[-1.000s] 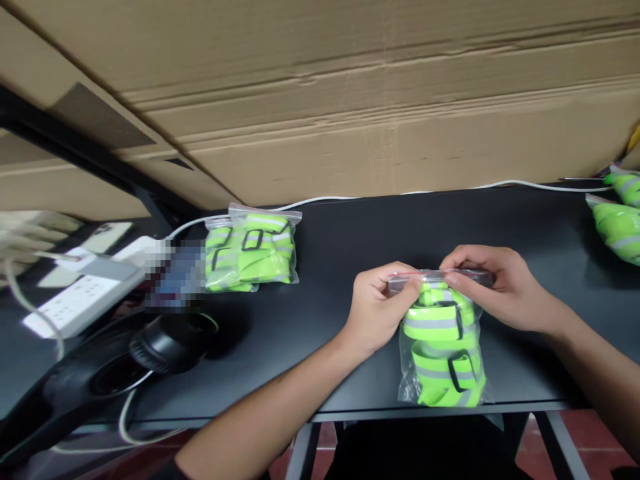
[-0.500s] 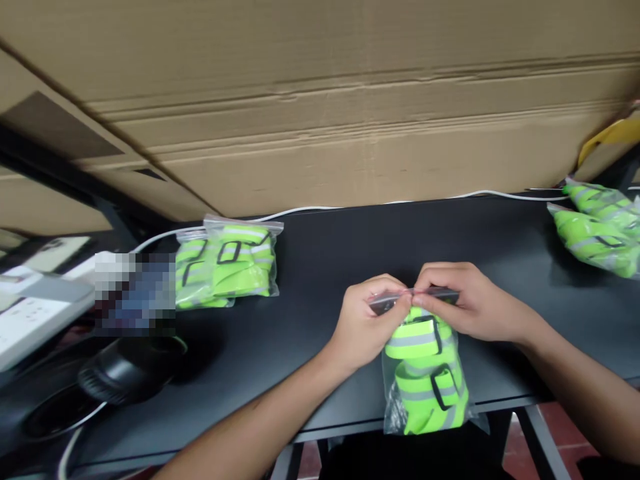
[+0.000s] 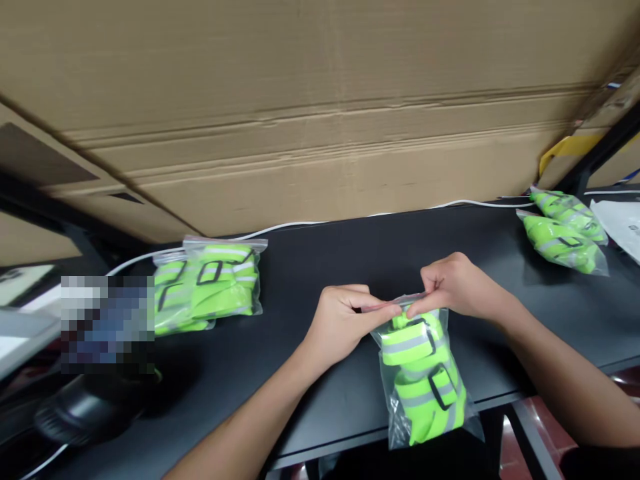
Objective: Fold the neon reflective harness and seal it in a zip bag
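Observation:
A clear zip bag (image 3: 397,407) lies at the front edge of the black table, its lower end hanging over the edge. Inside it are folded neon-yellow reflective straps (image 3: 413,347) with grey stripes and black buckles. My left hand (image 3: 345,320) pinches the left part of the bag's top strip between thumb and fingers. On the right part of the same strip, my right hand (image 3: 453,290) grips with thumb and curled forefinger. Whether the zip is closed along its length I cannot tell.
Two similar filled bags (image 3: 225,283) overlap at the left. Two more (image 3: 565,243) lie at the back right, beside a white packet (image 3: 620,223). A white cable (image 3: 300,223) runs along the cardboard (image 3: 320,160) behind. A black cylindrical object (image 3: 85,407) sits at the left.
My hands have moved apart along the bag's top, the left one leftward. The view has shifted right, so the white packet now shows at the right.

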Demonstrator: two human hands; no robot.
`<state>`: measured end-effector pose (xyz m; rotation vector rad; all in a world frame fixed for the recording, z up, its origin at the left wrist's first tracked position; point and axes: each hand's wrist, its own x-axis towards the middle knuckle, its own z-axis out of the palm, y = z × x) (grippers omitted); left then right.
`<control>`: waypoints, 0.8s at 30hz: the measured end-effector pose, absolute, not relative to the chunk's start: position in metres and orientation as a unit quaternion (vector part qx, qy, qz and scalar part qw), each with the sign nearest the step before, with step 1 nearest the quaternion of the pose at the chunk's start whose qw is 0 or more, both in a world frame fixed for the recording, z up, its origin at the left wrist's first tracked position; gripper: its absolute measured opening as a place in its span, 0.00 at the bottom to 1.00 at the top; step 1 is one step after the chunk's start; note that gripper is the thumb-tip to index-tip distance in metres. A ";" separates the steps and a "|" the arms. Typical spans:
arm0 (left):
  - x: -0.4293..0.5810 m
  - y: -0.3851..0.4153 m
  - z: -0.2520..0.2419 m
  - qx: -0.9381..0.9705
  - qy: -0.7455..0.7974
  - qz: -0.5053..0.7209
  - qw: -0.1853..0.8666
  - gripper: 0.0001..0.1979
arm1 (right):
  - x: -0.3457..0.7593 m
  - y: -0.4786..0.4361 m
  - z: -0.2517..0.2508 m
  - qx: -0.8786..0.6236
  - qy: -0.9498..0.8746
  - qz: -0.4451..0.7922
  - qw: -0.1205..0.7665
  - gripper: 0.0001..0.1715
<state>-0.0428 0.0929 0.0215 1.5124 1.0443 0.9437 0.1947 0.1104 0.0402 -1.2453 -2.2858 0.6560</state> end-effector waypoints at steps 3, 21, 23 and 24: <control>-0.042 0.093 0.020 0.536 0.483 0.406 0.560 0.14 | 0.204 0.110 0.044 -0.550 -0.800 0.105 0.217 0.37; -0.042 0.095 0.012 0.493 0.424 0.474 0.595 0.14 | 0.312 0.083 0.061 -0.581 -0.690 -0.218 0.372 0.35; -0.049 0.099 0.015 0.543 0.431 0.470 0.546 0.13 | 0.369 0.111 0.074 -0.629 -0.614 -0.305 0.366 0.42; -0.053 0.100 0.017 0.569 0.435 0.468 0.518 0.12 | 0.394 0.123 0.075 -0.674 -0.586 -0.300 0.334 0.43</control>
